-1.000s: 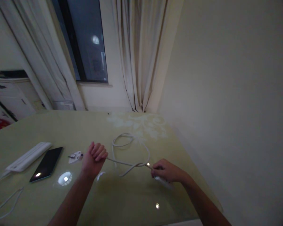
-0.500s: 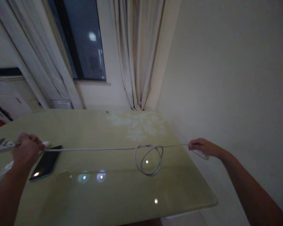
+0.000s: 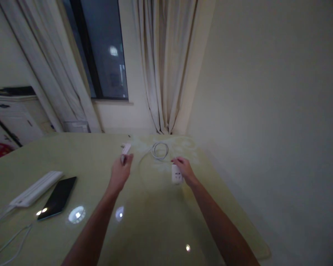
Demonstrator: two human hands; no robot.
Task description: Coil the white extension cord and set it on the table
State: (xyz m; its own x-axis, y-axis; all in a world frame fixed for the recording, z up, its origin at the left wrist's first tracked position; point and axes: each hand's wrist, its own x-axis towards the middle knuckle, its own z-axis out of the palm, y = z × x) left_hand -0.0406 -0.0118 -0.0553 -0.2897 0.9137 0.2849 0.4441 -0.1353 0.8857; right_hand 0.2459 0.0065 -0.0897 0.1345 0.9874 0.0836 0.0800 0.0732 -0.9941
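A white cable (image 3: 159, 150) lies coiled in a small loop on the far part of the glossy green table (image 3: 105, 221). My left hand (image 3: 121, 171) reaches forward, fingers closed on the cable's white plug (image 3: 125, 149). My right hand (image 3: 184, 168) rests on a small white socket block (image 3: 177, 174) at the cable's other end, fingers bent over its top edge. Both arms stretch out over the tabletop.
A white power strip (image 3: 36, 188) and a dark phone (image 3: 57, 197) lie at the left, with a thin white lead (image 3: 8, 242) near the front left corner. Curtains (image 3: 166, 66) and a dark window (image 3: 102, 48) stand behind the table; a plain wall closes the right side.
The cable was pulled out straight between my spread hands half a second ago. Now both hands have come together at the far middle, and the cable lies in a small coil.
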